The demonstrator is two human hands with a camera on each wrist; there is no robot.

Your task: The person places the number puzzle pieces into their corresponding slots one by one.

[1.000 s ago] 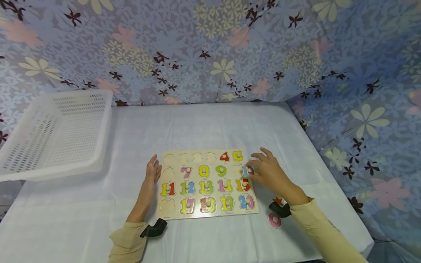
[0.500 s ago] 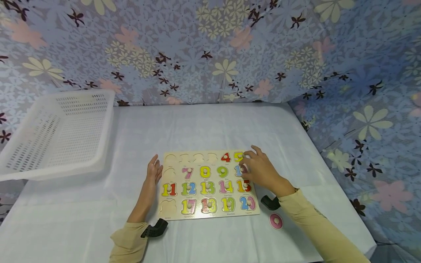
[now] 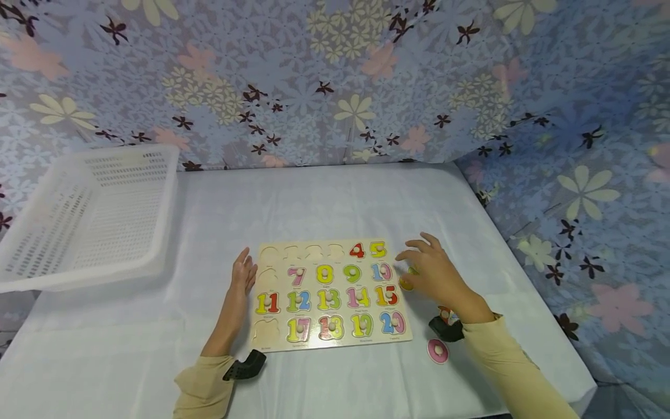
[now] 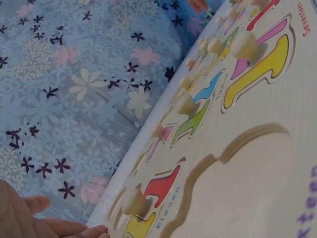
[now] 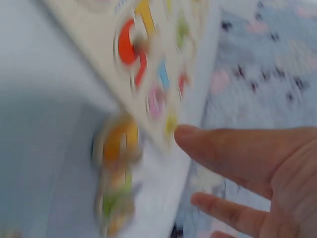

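Note:
A wooden number puzzle board (image 3: 267, 333) lies on the table, with knobbed number pieces in many of its recesses. The 10 piece (image 3: 381, 272) sits in its recess near the right edge. My right hand (image 3: 437, 279) hovers just right of the board, thumb and fingers apart, holding nothing. Beneath it a yellow piece (image 3: 406, 283) is partly covered; the right wrist view shows blurred orange-yellow (image 5: 119, 141) and green pieces (image 5: 116, 204) beside the board. My left hand (image 3: 244, 273) rests along the board's left edge, its fingers extended.
A pink ring-shaped piece (image 3: 437, 351) lies on the white tablecloth (image 3: 324, 201) near the board's lower right. Close by, a red-and-white piece (image 3: 445, 314) is partly hidden by the right wrist's black camera mount (image 3: 446, 330). A white plastic basket (image 3: 170, 215) stands at far left.
My right hand moved left over the 10 piece, then drew back right off the board, leaving that piece in its recess. The left hand stayed at the left edge.

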